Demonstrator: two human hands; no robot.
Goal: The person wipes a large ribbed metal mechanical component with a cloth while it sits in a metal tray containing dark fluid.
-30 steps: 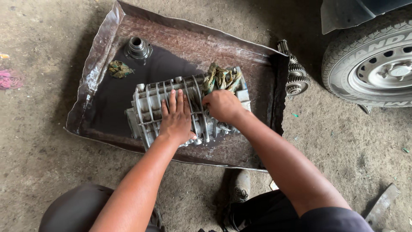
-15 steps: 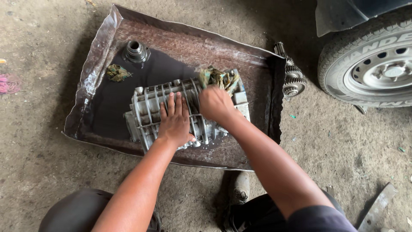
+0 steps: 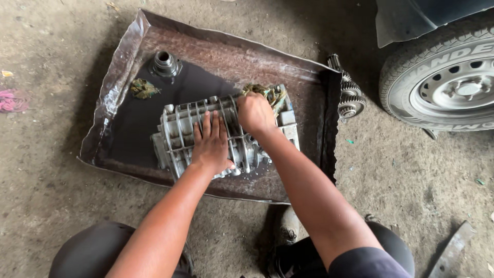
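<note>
Silver ribbed housing (image 3: 180, 131), rusty tray (image 3: 247, 56)

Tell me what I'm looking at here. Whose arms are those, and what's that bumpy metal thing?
A person wears a camera on the head, so you look down at their own two arms. The left hand lies flat on a ribbed grey metal casing, an engine-type part. The right hand presses a dirty rag against its far end. The casing sits in a rusty metal tray holding dark oily liquid. Also in the tray are a small round metal part and another rag scrap. Beside the tray lies a gear shaft, and a car wheel stands at the right.
</note>
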